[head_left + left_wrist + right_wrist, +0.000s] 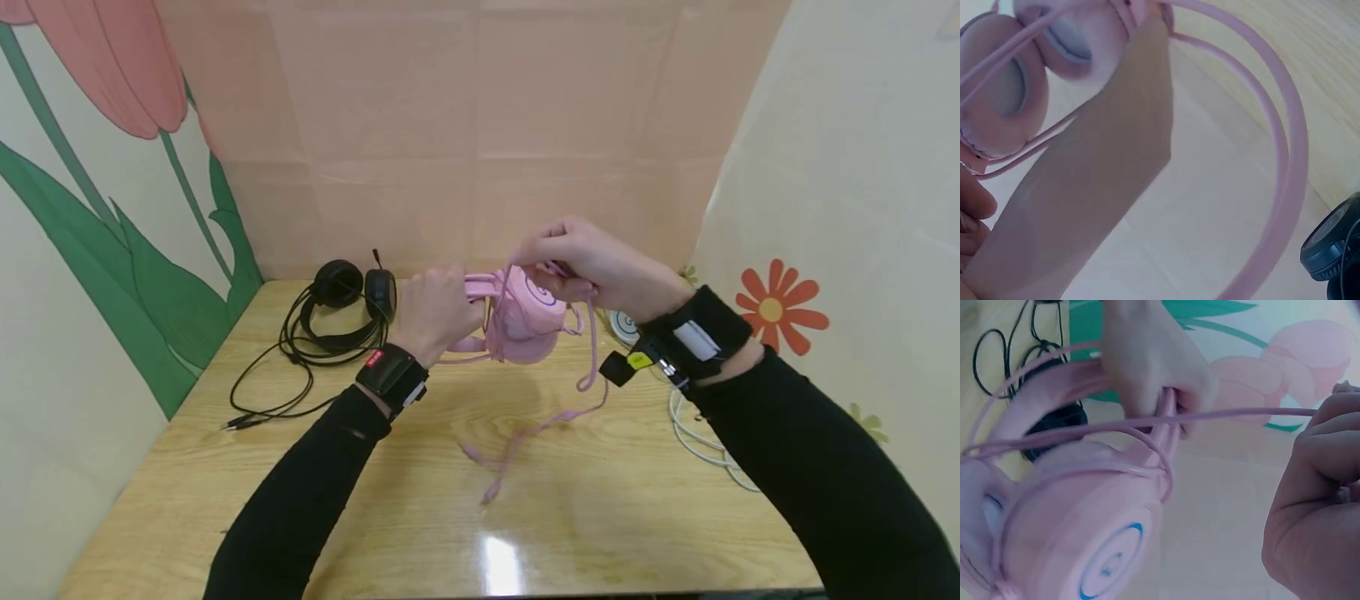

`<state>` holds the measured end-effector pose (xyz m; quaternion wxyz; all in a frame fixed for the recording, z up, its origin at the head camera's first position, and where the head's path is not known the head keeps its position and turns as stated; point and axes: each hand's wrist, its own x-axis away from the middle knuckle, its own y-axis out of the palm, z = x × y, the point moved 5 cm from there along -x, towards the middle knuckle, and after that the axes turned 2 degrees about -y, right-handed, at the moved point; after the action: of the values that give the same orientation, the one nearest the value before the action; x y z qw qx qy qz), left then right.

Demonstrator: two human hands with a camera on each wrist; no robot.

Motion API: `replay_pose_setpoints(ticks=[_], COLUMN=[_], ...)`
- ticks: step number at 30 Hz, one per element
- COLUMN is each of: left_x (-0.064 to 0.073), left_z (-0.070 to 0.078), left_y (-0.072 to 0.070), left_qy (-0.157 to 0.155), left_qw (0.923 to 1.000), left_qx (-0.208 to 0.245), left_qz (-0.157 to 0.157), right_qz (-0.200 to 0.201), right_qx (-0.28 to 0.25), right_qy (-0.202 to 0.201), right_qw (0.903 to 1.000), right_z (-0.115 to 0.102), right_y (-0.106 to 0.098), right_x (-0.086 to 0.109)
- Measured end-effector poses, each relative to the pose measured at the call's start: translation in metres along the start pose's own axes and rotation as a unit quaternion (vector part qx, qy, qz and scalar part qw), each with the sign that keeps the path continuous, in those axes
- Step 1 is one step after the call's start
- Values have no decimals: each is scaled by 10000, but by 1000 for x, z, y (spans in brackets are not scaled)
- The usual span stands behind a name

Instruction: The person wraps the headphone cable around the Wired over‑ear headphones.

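Currently gripping the pink headset (523,343) in the tightly curled left hand (437,308), lifted above the worktop (615,525). Just beside it, pinching the pink cable (1241,413) with the bent-fingered right hand (583,260).

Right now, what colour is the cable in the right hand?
Pink; the cable shows best in the right wrist view.

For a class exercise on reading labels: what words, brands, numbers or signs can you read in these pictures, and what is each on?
No text reads clearly.
Red tag on the left wristband: lettering too small to read.
Yellow tag on the right wristband: too small to read.
Blue-ringed emblem on the pink headset: inner mark too blurred.
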<state>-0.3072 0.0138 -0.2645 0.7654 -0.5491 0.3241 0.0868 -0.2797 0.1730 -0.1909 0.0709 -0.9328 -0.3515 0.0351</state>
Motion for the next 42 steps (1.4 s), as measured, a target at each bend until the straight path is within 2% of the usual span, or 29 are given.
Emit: replay_pose_setpoints(ticks=[3, 6, 11, 14, 19, 21, 23, 24, 25, 26, 28, 30, 33, 35, 38, 42], left_x=[1, 2, 4, 7, 10, 11, 12, 12, 13, 13, 13, 14, 15, 15, 16, 16], left_z=[2, 4, 5, 3, -2, -2, -2, -1, -1, -1, 0, 0, 1, 3, 6, 10], left_y=[2, 4, 9, 12, 10, 9, 7, 7, 6, 6, 4, 3, 1, 0, -3, -8], left_qy=[27, 92, 258, 311, 379, 493, 623, 704, 781, 869, 1009, 1129, 1277, 1378, 1534, 1747], left_qw=[9998, 9995, 9987, 9976, 9973, 9969, 9960, 9952, 9944, 9934, 9917, 9902, 9886, 9874, 9846, 9806], left_qx=[-189, -273, -439, -570, -609, -612, -644, -675, -711, -748, -796, -817, -782, -753, -778, -731], left_qz=[37, 107, -77, -259, -126, -58, -40, -27, -14, 0, 32, 76, 140, 205, 321, 496], right_qz=[-167, -276, -3, 113, 337, 637, 1081, 1291, 1504, 1679, 1918, 2018, 2206, 2348, 2522, 2658], right_qx=[-164, -631, -1424, -1454, -717, -55, 990, 1616, 2262, 2913, 4129, 5085, 6135, 6574, 7000, 7181], right_qy=[-155, -368, -920, -981, -831, -749, -630, -573, -515, -492, -535, -697, -856, -824, -746, -957], right_qw=[9996, 9969, 9855, 9844, 9934, 9951, 9872, 9767, 9610, 9405, 8888, 8342, 7534, 7113, 6640, 6360], right_z=[-8, -18, -41, -54, -65, -68, -70, -71, -72, -73, -75, -77, -78, -78, -76, -71], right_y=[-2, -2, -6, -7, -13, -20, -29, -33, -37, -41, -46, -48, -49, -50, -53, -58], right_x=[-1, -1, 1, -2, -7, -8, -7, -6, -5, -5, -5, -7, -9, -9, -10, -17])
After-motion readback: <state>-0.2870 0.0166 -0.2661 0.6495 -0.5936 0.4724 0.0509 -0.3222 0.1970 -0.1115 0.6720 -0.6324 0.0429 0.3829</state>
